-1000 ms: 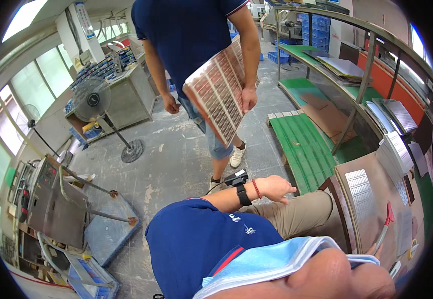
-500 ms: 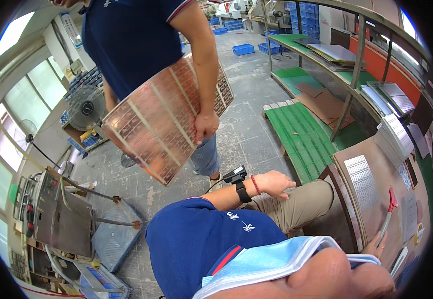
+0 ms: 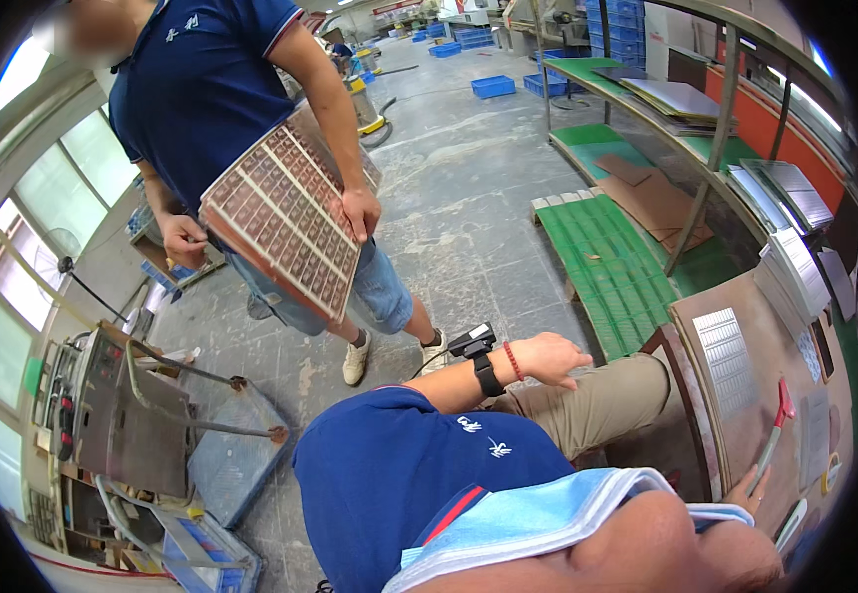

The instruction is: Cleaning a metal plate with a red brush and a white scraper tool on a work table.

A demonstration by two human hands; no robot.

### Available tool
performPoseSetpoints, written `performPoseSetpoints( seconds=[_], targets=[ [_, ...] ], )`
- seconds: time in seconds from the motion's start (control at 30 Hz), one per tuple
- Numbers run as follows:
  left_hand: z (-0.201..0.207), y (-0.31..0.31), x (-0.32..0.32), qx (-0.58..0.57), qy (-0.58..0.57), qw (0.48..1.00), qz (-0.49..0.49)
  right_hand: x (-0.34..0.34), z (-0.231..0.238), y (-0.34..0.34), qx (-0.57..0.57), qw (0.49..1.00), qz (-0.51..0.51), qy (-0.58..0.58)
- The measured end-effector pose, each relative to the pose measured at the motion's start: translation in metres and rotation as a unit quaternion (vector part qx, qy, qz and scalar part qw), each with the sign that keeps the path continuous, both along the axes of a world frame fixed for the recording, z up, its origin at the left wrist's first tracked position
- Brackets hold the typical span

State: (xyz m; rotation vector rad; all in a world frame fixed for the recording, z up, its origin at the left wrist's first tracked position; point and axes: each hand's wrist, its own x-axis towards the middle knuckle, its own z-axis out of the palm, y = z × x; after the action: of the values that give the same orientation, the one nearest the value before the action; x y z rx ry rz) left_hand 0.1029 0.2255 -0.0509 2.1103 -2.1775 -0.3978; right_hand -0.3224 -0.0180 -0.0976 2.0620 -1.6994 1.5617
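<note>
My left hand [image 3: 554, 360] lies over my trouser knee, fingers stretched out and holding nothing; a red bead bracelet and a black strap device [image 3: 480, 358] are on that wrist. At the table edge my right hand [image 3: 745, 492] is partly hidden by my mask and head, its fingers round the lower end of a hand tool [image 3: 774, 435] with a red top and grey shaft. A silver gridded plate [image 3: 726, 361] lies beyond it on the brown tabletop. In front of me a co-worker in a navy shirt holds a copper-coloured gridded panel [image 3: 286, 212] under one arm.
A green slatted pallet [image 3: 607, 272] stands beside the table, with a metal rack [image 3: 721, 128] of sheets behind it. Stacked plates [image 3: 795, 282] and a tape roll [image 3: 830, 474] are on the table. A blue trolley [image 3: 236, 460] stands at left. Blue crates [image 3: 493, 87] lie farther off.
The co-worker has shifted left and turned, showing more of the legs, and the panel has swung to a steeper tilt. My hands look about the same; the view has shifted slightly.
</note>
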Motion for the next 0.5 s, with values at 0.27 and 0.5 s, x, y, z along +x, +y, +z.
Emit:
performPoseSetpoints(
  seconds=[0.27, 0.5],
  targets=[
    [0.000, 0.002, 0.002, -0.006, 0.005, 1.000, 0.015, 0.000, 0.000, -0.003, -0.006, 1.000, 0.006, 0.000],
    [-0.003, -0.004, -0.008, 0.006, -0.006, 1.000, 0.014, -0.012, 0.002, 0.008, -0.036, 0.999, 0.006, 0.029]
  ],
)
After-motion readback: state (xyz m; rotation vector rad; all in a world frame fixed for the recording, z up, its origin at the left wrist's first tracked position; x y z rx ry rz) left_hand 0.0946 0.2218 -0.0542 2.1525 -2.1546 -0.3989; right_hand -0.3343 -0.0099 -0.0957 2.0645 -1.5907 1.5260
